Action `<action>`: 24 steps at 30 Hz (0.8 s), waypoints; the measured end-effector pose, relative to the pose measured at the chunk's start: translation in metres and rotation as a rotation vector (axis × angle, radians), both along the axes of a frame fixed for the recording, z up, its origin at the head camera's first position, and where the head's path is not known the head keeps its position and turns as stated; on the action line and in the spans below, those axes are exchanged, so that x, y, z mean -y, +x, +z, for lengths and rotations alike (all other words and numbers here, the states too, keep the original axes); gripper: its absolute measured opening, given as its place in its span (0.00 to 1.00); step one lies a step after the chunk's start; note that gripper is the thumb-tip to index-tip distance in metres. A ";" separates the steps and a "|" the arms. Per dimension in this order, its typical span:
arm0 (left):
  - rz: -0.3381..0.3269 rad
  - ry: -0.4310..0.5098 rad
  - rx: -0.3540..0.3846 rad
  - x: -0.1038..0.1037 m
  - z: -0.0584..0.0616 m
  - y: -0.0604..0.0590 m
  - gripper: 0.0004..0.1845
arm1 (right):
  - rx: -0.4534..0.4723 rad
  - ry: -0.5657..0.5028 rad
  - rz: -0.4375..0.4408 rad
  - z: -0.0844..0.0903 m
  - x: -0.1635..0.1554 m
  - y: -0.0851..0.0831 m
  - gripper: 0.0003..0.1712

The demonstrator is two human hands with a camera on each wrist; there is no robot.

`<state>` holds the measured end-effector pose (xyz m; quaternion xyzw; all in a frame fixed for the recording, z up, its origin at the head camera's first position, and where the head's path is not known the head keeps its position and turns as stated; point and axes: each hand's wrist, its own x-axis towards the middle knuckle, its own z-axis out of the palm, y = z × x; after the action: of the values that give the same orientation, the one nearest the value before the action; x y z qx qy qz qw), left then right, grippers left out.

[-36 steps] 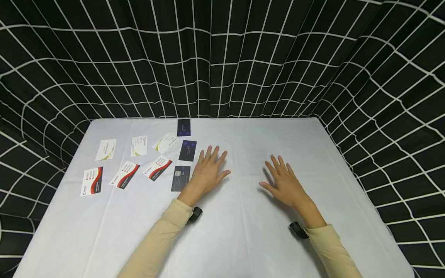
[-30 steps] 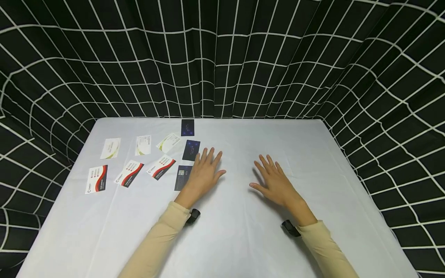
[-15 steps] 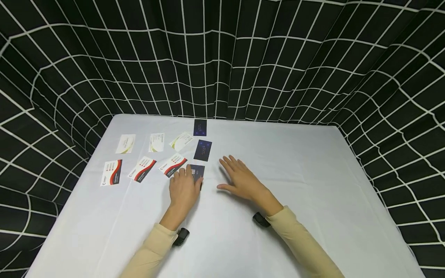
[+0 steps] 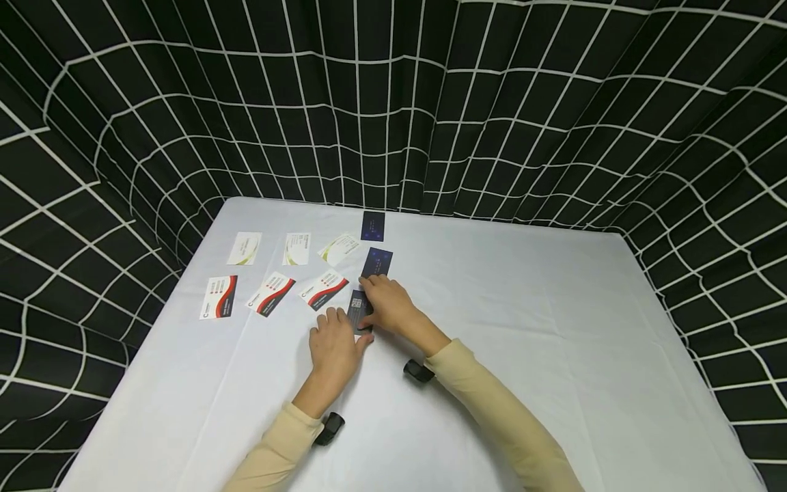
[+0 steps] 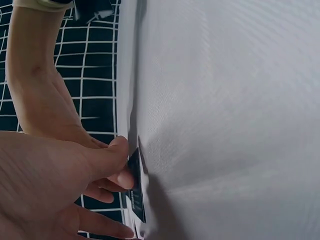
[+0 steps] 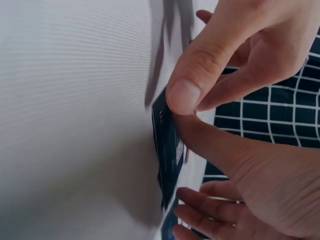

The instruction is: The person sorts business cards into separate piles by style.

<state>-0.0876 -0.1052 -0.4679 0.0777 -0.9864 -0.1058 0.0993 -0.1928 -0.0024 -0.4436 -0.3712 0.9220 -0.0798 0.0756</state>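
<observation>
1. Both hands have hold of the dark card [image 4: 359, 309]: the right hand [image 4: 389, 307] pinches its near corner between thumb and forefinger, as the right wrist view shows plainly [image 6: 169, 165], and the left hand [image 4: 334, 346] has its thumb tip against the card's edge [image 5: 134, 167], fingers loosely curled beneath.
2. That card sits near the middle of the white table [image 4: 553, 355], closest to the person of three dark cards running away in a column; the second dark card [image 4: 377, 262] lies just beyond the right hand's fingers and the far dark card [image 4: 372, 225] is close to the back edge.
3. From the wrist cameras the held card looks tilted up off the cloth along one long side, not flat.
4. Its long axis runs roughly away from the person, so the two hands meet it from opposite sides: left hand from the near left, right hand reaching across from the right.
5. Neither hand is clearly nearer; both are touching it.
6. Left of the hands lie the red-and-white cards [image 4: 271, 294] in one row and the green-and-white cards [image 4: 296, 249] in the row behind, all flat and well apart from the grip.
7. Checked black curtain [image 4: 393, 102] hangs round the table.
</observation>
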 end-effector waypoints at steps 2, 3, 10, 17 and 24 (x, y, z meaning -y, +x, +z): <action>-0.006 0.002 -0.007 0.000 0.000 0.000 0.40 | 0.007 0.021 -0.017 -0.001 0.003 -0.002 0.56; -0.009 0.001 -0.008 0.000 -0.001 0.000 0.40 | 0.011 0.030 -0.025 -0.001 0.004 -0.003 0.57; -0.025 0.039 0.002 0.005 -0.002 -0.001 0.38 | 0.037 0.030 -0.036 -0.004 0.007 -0.007 0.53; -0.055 0.270 0.002 0.018 -0.005 -0.006 0.28 | 0.009 -0.075 0.011 -0.003 0.004 -0.006 0.34; -0.070 0.430 0.017 0.025 -0.007 -0.009 0.27 | -0.020 -0.192 0.026 -0.004 -0.004 -0.004 0.26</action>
<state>-0.0968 -0.1300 -0.4747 0.0635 -0.9440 -0.3166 0.0685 -0.1971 0.0014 -0.4475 -0.3896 0.9059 -0.1629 0.0316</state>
